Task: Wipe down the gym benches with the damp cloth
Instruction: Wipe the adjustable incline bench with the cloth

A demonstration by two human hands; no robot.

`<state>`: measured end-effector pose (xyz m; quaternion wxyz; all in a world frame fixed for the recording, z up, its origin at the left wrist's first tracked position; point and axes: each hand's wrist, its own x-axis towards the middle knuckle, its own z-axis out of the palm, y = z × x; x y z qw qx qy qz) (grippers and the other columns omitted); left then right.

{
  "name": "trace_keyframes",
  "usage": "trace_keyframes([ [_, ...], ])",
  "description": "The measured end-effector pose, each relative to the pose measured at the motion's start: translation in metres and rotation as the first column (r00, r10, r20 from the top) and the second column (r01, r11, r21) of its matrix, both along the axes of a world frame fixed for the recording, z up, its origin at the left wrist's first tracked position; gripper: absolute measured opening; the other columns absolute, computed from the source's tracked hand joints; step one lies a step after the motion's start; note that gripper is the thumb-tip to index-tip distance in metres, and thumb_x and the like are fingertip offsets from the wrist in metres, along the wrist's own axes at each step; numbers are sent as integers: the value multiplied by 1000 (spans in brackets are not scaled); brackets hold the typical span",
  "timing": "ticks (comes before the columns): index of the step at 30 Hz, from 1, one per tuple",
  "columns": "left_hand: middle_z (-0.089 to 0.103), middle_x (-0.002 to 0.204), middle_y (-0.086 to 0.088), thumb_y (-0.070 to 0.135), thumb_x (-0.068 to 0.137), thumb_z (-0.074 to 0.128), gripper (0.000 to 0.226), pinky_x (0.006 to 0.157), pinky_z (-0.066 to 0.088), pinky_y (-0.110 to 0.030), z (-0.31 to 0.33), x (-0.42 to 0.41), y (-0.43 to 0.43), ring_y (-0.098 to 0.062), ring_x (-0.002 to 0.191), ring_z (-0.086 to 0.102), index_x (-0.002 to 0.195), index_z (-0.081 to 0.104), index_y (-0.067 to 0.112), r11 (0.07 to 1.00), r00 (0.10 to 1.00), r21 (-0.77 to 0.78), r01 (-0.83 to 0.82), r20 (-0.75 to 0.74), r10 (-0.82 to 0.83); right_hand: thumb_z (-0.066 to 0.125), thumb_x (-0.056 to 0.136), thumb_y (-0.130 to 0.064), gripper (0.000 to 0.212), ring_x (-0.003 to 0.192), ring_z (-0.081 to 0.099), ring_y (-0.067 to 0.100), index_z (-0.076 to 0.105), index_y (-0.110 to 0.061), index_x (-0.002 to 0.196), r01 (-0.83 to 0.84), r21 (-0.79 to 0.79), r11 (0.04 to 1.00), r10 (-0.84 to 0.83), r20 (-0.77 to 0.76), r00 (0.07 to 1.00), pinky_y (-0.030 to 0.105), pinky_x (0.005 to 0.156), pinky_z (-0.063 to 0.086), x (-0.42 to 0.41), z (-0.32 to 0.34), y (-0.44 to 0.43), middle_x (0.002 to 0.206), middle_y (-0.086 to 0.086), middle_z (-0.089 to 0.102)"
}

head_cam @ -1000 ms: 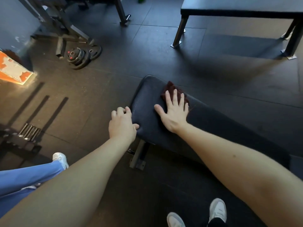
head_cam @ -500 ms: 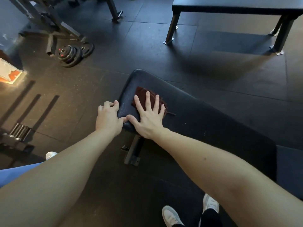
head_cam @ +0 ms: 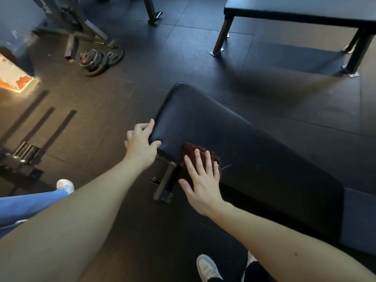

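Note:
A black padded gym bench (head_cam: 234, 139) runs from the middle of the view down to the right. On its near edge lies a dark red cloth (head_cam: 200, 152). My right hand (head_cam: 201, 180) presses flat on the cloth with straight, spread fingers, half over the pad's edge. At the bench's left end my left hand (head_cam: 142, 142) grips the pad's corner, thumb on top and fingers curled round the side. Most of the cloth is hidden under my right hand.
A second flat bench (head_cam: 295, 11) stands at the top right. Weight plates (head_cam: 97, 60) lie on the floor beside a rack frame (head_cam: 67, 23) at the top left. Small dumbbells (head_cam: 26, 151) sit at the left. My shoes (head_cam: 207, 268) are below the bench.
My right hand has slid the cloth from the far side of the pad's end toward the near edge. My left hand has stayed at the pad's left corner.

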<state>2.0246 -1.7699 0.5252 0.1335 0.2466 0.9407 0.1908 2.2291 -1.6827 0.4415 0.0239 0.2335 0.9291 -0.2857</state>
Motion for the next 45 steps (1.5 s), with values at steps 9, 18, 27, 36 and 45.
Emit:
trace_keyframes([
  [9, 45, 146, -1, 22, 99, 60, 60, 117, 26, -46, -1, -3, -3, -28, 134, 33, 156, 39, 27, 999, 1000, 43, 15, -19, -14, 30, 101, -68, 71, 156, -22, 31, 7, -43, 162, -61, 116, 991, 77, -142, 987, 60, 124, 2, -80, 17, 22, 173, -1, -12],
  [18, 19, 163, -9, 58, 91, 61, 85, 116, 28, -52, 0, 59, 36, -32, 147, 20, 158, 25, 22, 926, 906, -371, 67, -367, -213, 23, 105, -63, 66, 153, -30, 21, -3, -44, 162, 2, -10, 1000, -3, -18, 1000, 56, 127, -1, 21, -7, 4, 169, -11, -22],
  [27, 4, 167, -9, 70, 84, 63, 107, 117, 24, -49, -2, 70, 53, -31, 149, 13, 162, 9, 20, 837, 914, -547, 9, -336, -229, 26, 97, -73, 74, 155, -24, 32, 1, -47, 161, 251, -94, 963, -240, 115, 964, 63, 123, -8, -79, -3, 143, 171, -5, -20],
  [36, -6, 167, -13, 72, 85, 60, 114, 119, 20, -49, -5, 77, 58, -32, 152, 3, 162, -2, 15, 805, 920, -593, -10, -321, -225, 23, 95, -77, 83, 155, -26, 24, 1, -37, 164, 189, -76, 979, -190, -12, 982, 53, 126, -7, -24, -6, 70, 171, -3, -19],
  [45, -8, 167, -14, 71, 85, 61, 116, 121, 18, -51, -6, 78, 63, -34, 153, 1, 161, -5, 13, 793, 928, -608, -31, -313, -204, 24, 101, -70, 78, 157, -17, 28, 1, -31, 165, 282, -90, 955, -272, 115, 955, 52, 127, -4, -62, -7, 152, 172, -1, -15],
])
